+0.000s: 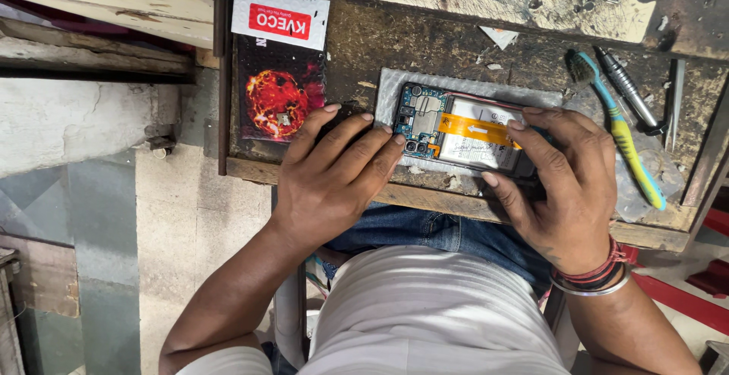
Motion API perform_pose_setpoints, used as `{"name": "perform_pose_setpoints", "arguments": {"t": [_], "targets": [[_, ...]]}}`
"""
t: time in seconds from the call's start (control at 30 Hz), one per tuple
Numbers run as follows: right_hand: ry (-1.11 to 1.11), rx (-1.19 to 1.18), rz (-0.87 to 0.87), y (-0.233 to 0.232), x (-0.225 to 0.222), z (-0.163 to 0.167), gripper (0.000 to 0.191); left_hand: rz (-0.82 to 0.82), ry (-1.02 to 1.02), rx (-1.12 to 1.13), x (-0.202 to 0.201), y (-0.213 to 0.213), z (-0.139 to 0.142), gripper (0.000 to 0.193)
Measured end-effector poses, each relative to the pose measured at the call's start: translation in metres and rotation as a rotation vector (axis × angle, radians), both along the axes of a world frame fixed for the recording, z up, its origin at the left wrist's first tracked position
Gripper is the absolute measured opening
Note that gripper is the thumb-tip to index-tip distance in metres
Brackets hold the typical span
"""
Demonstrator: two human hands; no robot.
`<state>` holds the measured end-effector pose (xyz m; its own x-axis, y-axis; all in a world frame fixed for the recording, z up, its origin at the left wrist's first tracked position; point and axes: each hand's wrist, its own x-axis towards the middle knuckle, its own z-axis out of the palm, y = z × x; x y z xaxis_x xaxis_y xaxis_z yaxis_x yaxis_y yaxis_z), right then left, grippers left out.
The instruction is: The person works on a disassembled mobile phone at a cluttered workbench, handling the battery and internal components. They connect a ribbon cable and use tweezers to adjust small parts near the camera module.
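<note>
Hands, left hand and right hand, clamp the opened phone by its ends, toothbrush, screwdriver and packet lying nearby.

One opened phone, one toothbrush, one packet — two hands.

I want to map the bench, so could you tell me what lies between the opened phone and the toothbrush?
In the head view, the right hand lies between them: its fingers cover the phone's right end, and the toothbrush lies just beyond its knuckles.
</note>
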<state>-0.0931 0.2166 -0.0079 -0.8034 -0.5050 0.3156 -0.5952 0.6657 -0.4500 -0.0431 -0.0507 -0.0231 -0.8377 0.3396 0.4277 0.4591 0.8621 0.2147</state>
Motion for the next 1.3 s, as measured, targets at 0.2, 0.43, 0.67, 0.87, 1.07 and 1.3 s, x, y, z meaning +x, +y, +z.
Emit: {"name": "perform_pose_setpoints", "arguments": {"t": [0.2, 0.43, 0.67, 0.87, 1.07, 1.3], "targets": [[-0.009, 0.017, 0.004, 0.007, 0.004, -0.006, 0.052, -0.02, 0.006, -0.027, 0.002, -0.001, 0.004, 0.02], [-0.012, 0.025, 0.018, 0.011, 0.006, -0.011, 0.051, -0.034, 0.023, -0.035, 0.004, -0.002, 0.002, 0.021], [-0.001, 0.034, 0.028, 0.007, 0.01, -0.01, 0.051, -0.056, 0.023, -0.079, 0.008, -0.005, 0.001, 0.022], [0.015, 0.046, 0.028, 0.005, 0.012, -0.009, 0.052, -0.069, 0.005, -0.136, 0.009, -0.006, 0.007, 0.025], [0.025, 0.053, 0.025, 0.003, 0.017, -0.007, 0.051, -0.08, -0.011, -0.063, 0.01, -0.006, 0.006, 0.02], [0.021, 0.051, 0.02, 0.006, 0.017, -0.008, 0.052, -0.011, -0.087, 0.237, 0.003, -0.002, -0.002, 0.017]]}}
